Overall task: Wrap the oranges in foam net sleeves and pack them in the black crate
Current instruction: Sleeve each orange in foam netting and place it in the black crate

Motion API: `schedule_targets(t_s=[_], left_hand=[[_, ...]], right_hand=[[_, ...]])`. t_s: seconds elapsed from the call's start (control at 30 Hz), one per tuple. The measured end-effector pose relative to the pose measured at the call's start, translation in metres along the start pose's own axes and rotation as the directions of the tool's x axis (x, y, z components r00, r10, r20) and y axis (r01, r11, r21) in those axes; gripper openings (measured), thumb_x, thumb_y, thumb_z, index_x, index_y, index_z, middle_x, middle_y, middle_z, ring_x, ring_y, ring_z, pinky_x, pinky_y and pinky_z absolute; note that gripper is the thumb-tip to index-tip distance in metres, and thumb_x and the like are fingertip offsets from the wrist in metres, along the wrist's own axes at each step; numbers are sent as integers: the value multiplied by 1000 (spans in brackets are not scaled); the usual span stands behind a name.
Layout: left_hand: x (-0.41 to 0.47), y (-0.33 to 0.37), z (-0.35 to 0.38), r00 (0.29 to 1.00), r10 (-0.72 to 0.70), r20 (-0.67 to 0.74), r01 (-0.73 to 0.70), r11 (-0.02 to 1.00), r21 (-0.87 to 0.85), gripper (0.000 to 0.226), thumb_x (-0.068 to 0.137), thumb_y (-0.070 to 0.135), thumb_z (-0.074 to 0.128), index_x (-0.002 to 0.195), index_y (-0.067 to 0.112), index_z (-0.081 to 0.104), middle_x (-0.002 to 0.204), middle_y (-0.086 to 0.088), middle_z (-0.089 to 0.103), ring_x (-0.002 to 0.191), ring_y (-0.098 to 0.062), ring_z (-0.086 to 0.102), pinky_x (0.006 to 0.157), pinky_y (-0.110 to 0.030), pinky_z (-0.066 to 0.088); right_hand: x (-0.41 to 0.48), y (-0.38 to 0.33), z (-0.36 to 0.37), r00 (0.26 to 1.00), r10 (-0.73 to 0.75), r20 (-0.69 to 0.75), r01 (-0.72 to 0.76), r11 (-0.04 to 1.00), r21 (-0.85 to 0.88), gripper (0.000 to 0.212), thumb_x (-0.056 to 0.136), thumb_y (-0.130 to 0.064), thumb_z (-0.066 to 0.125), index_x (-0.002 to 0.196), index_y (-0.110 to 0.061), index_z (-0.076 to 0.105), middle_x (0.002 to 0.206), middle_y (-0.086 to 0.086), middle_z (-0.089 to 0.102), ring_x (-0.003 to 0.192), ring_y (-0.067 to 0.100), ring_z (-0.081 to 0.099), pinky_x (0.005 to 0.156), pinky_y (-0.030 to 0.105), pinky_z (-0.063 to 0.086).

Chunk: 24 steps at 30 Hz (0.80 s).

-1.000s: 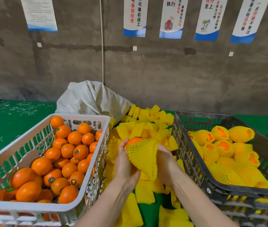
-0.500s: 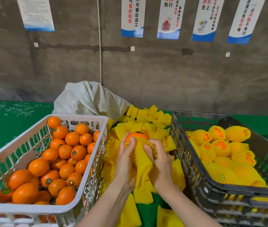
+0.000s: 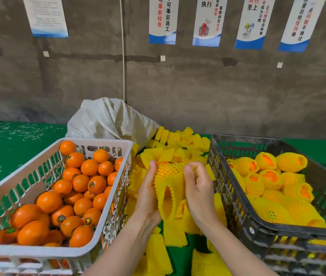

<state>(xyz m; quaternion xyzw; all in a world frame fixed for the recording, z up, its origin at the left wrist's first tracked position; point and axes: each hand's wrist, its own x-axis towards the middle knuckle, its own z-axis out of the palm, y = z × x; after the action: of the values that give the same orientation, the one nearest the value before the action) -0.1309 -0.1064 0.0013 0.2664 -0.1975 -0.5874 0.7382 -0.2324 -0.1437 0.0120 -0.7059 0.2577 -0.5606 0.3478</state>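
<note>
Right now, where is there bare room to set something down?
Green table left of the white crate, back to the wall, bare but for white scraps; a green strip behind the black crate. Crowded: loose foam sleeves fill the gap between the crates.

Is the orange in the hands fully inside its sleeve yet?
Nearly: the sleeve covers most of the orange, whose top pokes out.

One white crate (image 3: 38, 251), one black crate (image 3: 227, 186). Two hands: left hand (image 3: 148, 196), right hand (image 3: 199, 192). One orange (image 3: 163, 162) in one sleeve (image 3: 168, 208). One sack (image 3: 108, 120). Five posters (image 3: 207, 20). About a dozen wrapped oranges (image 3: 291, 162) show; bare oranges (image 3: 89, 167) and loose sleeves (image 3: 175, 136) (heaped) defy counting.
</note>
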Motion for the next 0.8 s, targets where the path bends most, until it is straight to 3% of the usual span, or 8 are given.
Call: schedule_targets(t_s=[0.1,0.23,0.33,0.43,0.5,0.6,0.7,0.8], left_hand=[[1,1,1,1000,-6,14,6,1000,22,51,78,53,56,95,9,76,101,-17,71,89,-26,70,70,-36,58],[1,4,2,999,-50,-19,51,997,54,62,73,56,59,111,8,68,108,-16,70,94,-27,69,76,-38,56],[0,9,-3,996,-94,3,94,996,-6,67,66,56,65,110,6,69,109,-18,69,94,-29,69,80,-41,54],[-3,12,-6,987,-154,36,154,988,-12,68,57,56,71,103,7,74,111,-19,68,95,-32,69,82,-43,54],[-2,15,-7,984,-177,28,177,984,18,69,54,56,73,104,7,74,112,-19,68,95,-32,69,86,-45,53],[-2,19,-3,987,-155,-39,158,985,76,71,55,53,74,109,8,70,100,-18,71,88,-30,70,73,-42,57],[2,16,-3,979,-53,-199,95,974,207,66,60,54,70,114,18,60,104,-15,70,95,-30,68,77,-42,55],[5,15,-2,957,58,-284,34,950,310,47,58,57,70,94,28,59,98,-7,69,91,-26,66,76,-40,55]], right_hand=[[11,-4,0,999,-26,-29,25,1000,-16,15,94,-31,41,83,-30,51,74,-10,53,70,-1,49,63,11,38],[22,-3,3,995,94,-21,-92,992,82,22,96,-18,48,75,-20,55,71,-6,53,67,3,47,62,15,39],[24,1,6,978,188,91,-201,965,168,28,95,-18,50,69,-6,52,66,0,47,65,9,43,59,25,36],[25,2,3,958,217,188,-259,936,238,33,93,-23,51,61,-14,44,58,-6,41,58,5,37,52,21,31],[26,4,2,944,241,224,-296,920,256,30,92,-24,51,65,-13,47,64,1,44,64,12,40,55,24,32],[25,6,2,915,330,233,-386,886,258,20,92,-21,52,76,-9,54,76,7,53,74,18,48,63,31,41],[21,10,2,862,450,235,-502,825,262,11,93,-20,51,88,-14,59,95,9,62,92,25,59,79,40,48],[18,9,-1,714,628,310,-700,622,350,39,93,-47,42,94,-16,65,95,11,70,92,27,65,75,38,54]])
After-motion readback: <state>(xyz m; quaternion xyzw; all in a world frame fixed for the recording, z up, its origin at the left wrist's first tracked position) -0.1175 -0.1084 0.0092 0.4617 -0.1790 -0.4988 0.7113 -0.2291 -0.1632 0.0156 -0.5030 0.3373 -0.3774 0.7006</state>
